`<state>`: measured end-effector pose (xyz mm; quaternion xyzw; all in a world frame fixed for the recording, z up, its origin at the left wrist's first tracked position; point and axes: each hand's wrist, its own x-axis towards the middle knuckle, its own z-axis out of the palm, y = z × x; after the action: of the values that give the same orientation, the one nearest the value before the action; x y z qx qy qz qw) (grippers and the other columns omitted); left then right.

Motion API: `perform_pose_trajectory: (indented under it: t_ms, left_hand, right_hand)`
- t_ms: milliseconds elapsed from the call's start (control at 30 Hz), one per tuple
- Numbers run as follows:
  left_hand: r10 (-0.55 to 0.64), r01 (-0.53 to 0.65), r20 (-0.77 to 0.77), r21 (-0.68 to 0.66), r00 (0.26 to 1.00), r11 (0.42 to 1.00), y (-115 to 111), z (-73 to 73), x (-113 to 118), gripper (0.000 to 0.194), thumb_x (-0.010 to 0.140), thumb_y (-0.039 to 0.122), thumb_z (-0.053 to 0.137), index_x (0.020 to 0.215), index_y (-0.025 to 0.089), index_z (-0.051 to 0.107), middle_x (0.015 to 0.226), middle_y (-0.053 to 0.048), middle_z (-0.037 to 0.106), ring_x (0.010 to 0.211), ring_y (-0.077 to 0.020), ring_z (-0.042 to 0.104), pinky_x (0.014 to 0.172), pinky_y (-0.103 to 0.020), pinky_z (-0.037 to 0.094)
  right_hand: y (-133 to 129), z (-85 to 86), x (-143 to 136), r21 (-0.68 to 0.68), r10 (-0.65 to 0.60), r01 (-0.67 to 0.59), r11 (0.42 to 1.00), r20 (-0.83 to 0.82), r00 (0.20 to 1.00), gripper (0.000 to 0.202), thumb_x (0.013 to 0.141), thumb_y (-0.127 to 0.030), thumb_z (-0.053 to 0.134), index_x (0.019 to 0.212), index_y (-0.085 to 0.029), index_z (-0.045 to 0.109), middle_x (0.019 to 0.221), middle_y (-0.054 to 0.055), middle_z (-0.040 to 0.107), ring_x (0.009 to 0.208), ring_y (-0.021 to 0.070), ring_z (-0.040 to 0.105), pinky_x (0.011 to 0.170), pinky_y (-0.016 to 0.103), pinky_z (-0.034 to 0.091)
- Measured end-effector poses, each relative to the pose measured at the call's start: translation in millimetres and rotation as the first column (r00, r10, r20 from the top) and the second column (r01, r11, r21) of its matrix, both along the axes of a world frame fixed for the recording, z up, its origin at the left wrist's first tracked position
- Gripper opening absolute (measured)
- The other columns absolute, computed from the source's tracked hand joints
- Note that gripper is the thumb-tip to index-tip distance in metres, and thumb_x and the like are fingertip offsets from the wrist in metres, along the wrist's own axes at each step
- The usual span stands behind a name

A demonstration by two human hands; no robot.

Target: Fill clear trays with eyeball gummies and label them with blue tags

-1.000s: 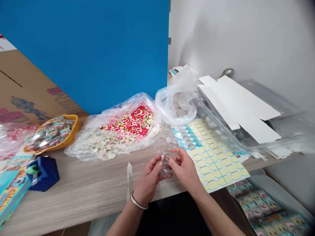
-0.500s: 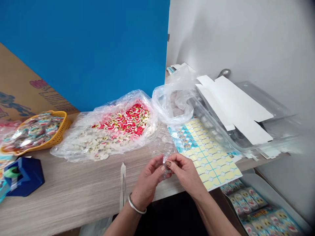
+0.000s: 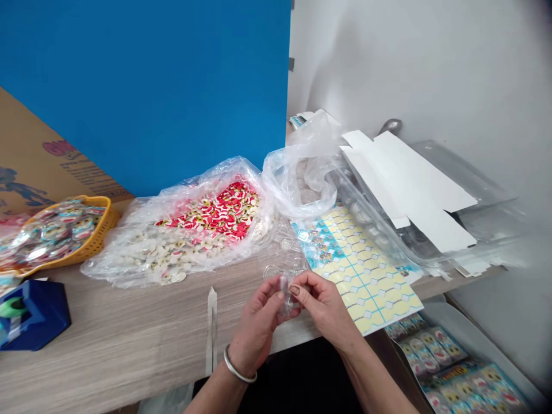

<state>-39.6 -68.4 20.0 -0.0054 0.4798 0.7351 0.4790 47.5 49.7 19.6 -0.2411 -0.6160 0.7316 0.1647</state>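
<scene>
Between my two hands, just above the table's front edge, is a small clear plastic shell (image 3: 284, 303). My left hand (image 3: 264, 307), with a silver bangle at its wrist, grips the shell between thumb and fingers. My right hand (image 3: 317, 299) has its thumb and forefinger pinched together at the shell's right side; its other fingers are curled and partly hidden. More clear plastic shells (image 3: 291, 244) lie on the table just beyond my hands. To the right, close to my right hand, is a printed yellow and blue sheet (image 3: 366, 276).
A clear bag (image 3: 125, 253) of red and cream pieces lies at the back. Left stand a yellow basket (image 3: 101, 233) of packed items and a blue tape dispenser (image 3: 47, 316). White card (image 3: 414, 178) rests on clear plastic at right. A bin (image 3: 509, 351) holds packs below.
My hands stay close together on the clear shell, with small finger shifts; the shell shows a little more between them. The view has turned slightly to the right.
</scene>
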Motion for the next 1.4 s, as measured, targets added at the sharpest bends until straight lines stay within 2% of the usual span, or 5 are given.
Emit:
perform_pose_trajectory:
  t_ms: [300, 567, 633, 867, 1400]
  left_hand:
    - [0.135, -0.139, -0.042, -0.136, 0.990, 0.981, 1.2, -15.1, -15.7, 0.042, 0.068, 0.032, 0.082, 0.104, 0.017, 0.067, 0.110, -0.011, 0.067, 0.087, -0.0213, 0.067, 0.074, -0.035, 0.057]
    - [0.160, -0.175, -0.095, -0.171, 0.982, 0.970, 0.3, -25.6, -21.1, 0.044, 0.069, 0.033, 0.081, 0.106, 0.017, 0.065, 0.115, -0.011, 0.065, 0.093, -0.0228, 0.067, 0.077, -0.035, 0.057]
    - [0.151, -0.167, -0.107, -0.161, 0.983, 0.973, 0.4, -25.8, -19.4, 0.046, 0.068, 0.033, 0.082, 0.108, 0.018, 0.065, 0.117, -0.011, 0.064, 0.095, -0.0229, 0.066, 0.079, -0.035, 0.056]
    - [0.136, -0.143, -0.113, -0.065, 0.984, 0.988, 4.3, -24.6, -13.6, 0.046, 0.068, 0.030, 0.083, 0.109, 0.019, 0.065, 0.114, -0.009, 0.064, 0.102, -0.0230, 0.063, 0.086, -0.037, 0.053]
    - [0.134, -0.132, 0.040, -0.046, 0.990, 0.990, 5.2, -19.1, -13.1, 0.040, 0.070, 0.030, 0.080, 0.104, 0.017, 0.064, 0.106, -0.009, 0.067, 0.092, -0.0201, 0.065, 0.082, -0.037, 0.055]
  right_hand:
    - [11.9, -8.8, -5.1, 0.224, -0.106, 0.094, 0.970, 0.043, 0.993, 0.018, 0.087, -0.035, 0.060, 0.077, -0.019, 0.059, 0.062, -0.004, 0.051, 0.057, 0.0110, 0.045, 0.055, 0.024, 0.038]
    - [69.9, 0.8, -50.6, 0.910, -0.304, -0.023, 0.414, 0.162, 0.939, 0.009, 0.088, -0.022, 0.055, 0.087, -0.019, 0.063, 0.090, 0.006, 0.064, 0.074, 0.0180, 0.058, 0.068, 0.029, 0.041]
    - [63.5, 0.4, -49.6, 0.887, -0.286, -0.005, 0.462, 0.154, 0.946, 0.011, 0.090, -0.025, 0.055, 0.087, -0.019, 0.064, 0.089, 0.006, 0.065, 0.073, 0.0174, 0.058, 0.069, 0.030, 0.042]
    - [10.3, -16.3, -24.6, 0.227, 0.119, -0.142, 0.964, 0.111, 0.987, 0.014, 0.086, -0.034, 0.062, 0.084, -0.020, 0.066, 0.071, -0.001, 0.063, 0.065, 0.0152, 0.059, 0.061, 0.027, 0.050]
    - [5.8, -14.4, -21.2, 0.275, -0.024, -0.012, 0.961, 0.124, 0.992, 0.012, 0.081, -0.028, 0.059, 0.071, -0.020, 0.057, 0.063, -0.003, 0.053, 0.060, 0.0130, 0.050, 0.057, 0.025, 0.041]
